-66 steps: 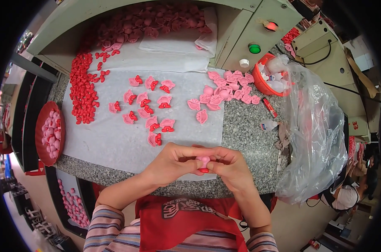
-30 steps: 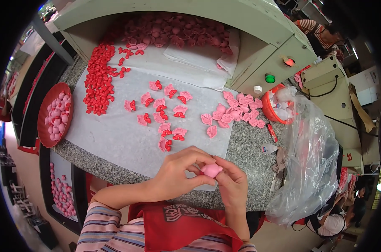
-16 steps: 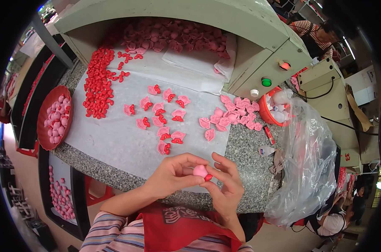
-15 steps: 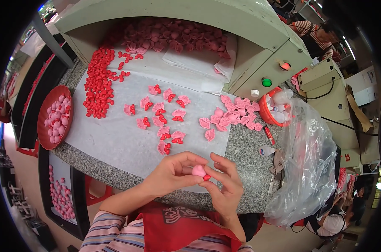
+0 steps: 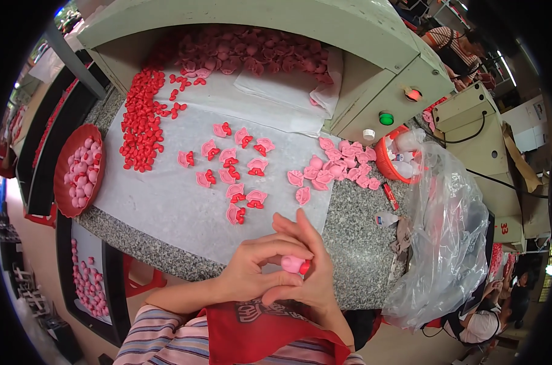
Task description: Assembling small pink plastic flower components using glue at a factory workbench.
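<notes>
Just in front of my red apron, my left hand [image 5: 255,263] pinches a small rounded pink piece with a red end [image 5: 293,264] between thumb and fingers. The red end faces right, against the palm side of my right hand [image 5: 317,261]. That hand is open, its fingers stretched out and its thumb reaching under the piece. Beyond my hands, several frilled pink pieces with red bows [image 5: 234,213] lie spread over the white sheet [image 5: 160,210]. Plain pink frilled pieces [image 5: 324,174] are heaped at the sheet's right edge. Loose red bow-shaped pieces [image 5: 143,128] cover its far left.
A grey-green metal housing [image 5: 373,36] arches over a pile of pink pieces [image 5: 251,52]. On the left stands a red bowl [image 5: 60,182] of pink pieces. To the right are an orange basket [image 5: 384,161], a small bottle [image 5: 385,219], a red tube [image 5: 390,196] and a clear plastic bag [image 5: 437,243].
My hands have come closer together. The right hand has gone from fingertip contact to stretched fingers with its palm side at the piece, whose red end has turned to the right.
</notes>
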`<state>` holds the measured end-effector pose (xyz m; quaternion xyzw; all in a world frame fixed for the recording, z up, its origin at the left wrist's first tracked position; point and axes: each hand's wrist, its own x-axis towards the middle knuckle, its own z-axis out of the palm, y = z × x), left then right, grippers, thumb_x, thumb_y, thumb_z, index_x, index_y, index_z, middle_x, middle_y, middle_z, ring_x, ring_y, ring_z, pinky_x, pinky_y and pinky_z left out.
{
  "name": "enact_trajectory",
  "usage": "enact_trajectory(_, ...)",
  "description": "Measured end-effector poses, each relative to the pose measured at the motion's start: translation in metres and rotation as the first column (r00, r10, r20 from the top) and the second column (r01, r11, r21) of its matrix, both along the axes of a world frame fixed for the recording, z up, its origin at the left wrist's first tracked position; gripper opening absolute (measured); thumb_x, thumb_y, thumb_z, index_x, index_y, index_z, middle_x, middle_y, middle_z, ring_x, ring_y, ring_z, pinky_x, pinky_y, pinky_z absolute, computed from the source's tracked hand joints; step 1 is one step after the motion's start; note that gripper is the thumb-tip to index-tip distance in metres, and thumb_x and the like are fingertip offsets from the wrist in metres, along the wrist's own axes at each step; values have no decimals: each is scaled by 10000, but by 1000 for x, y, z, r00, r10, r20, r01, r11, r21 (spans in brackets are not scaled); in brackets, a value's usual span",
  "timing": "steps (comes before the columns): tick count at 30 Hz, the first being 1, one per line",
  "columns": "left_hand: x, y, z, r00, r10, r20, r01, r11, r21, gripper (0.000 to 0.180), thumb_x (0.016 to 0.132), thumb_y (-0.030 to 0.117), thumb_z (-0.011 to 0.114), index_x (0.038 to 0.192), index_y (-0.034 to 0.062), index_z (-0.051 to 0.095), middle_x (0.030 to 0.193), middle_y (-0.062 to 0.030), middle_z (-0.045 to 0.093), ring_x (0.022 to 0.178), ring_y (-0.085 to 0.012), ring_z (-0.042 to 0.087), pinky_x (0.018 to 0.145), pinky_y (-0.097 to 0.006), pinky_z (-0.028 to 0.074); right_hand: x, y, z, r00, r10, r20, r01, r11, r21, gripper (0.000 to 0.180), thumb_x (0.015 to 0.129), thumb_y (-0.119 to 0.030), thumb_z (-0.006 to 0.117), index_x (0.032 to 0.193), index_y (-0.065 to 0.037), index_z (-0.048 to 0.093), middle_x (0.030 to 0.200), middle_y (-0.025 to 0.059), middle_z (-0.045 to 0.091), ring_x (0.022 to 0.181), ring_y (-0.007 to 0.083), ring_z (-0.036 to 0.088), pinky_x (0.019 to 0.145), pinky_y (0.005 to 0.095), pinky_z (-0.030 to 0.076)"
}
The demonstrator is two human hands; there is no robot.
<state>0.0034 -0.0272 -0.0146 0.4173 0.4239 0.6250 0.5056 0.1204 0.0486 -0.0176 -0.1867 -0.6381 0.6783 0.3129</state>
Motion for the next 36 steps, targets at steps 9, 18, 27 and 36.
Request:
enact_trajectory(9, -3, 3, 0, 952, 133, -276, -102, 987, 123, 310, 660, 44, 709, 961, 43, 632, 900, -83, 629, 789, -184, 625, 677, -273, 497, -8, -3, -12, 992, -60, -109, 78, 984, 163, 649, 568, -178, 813, 1116, 9, 519, 1160, 212, 523, 1026, 275, 560, 842, 342, 473)
enact_trajectory(18, -10, -12, -3, 951, 220, -219, -198, 973, 118, 261, 662, -17, 688, 917, 2, 637, 876, -98, 630, 774, -163, 613, 699, -270, 484, -22, -16, -11, 995, -87, -58, 97, 976, 196, 459, 645, -99, 703, 1054, 29, 538, 1089, 215, 562, 940, 278, 599, 785, 327, 494)
enact_trajectory(27, -96, -29, -25, 547, 575, -608, -609, 772, 183, 254, 716, 41, 663, 962, 78, 610, 927, -55, 541, 825, -153, 548, 721, -253, 471, -34, -26, 18, 991, -129, -19, 125, 896, 425, 438, 699, -26, 588, 1117, 9, 463, 1159, 183, 492, 1055, 316, 494, 864, 389, 431)
enact_trajectory(36, -302, -118, -22, -569, 236, -788, -803, 46, 594, 405, 726, 190, 669, 1104, 79, 574, 1008, -156, 552, 940, -305, 546, 804, -376, 438, -9, -48, 111, 111, 153, -982, 382, 906, 184, 274, 711, 1, 588, 952, -84, 488, 1071, 6, 434, 940, 152, 449, 642, 245, 448)
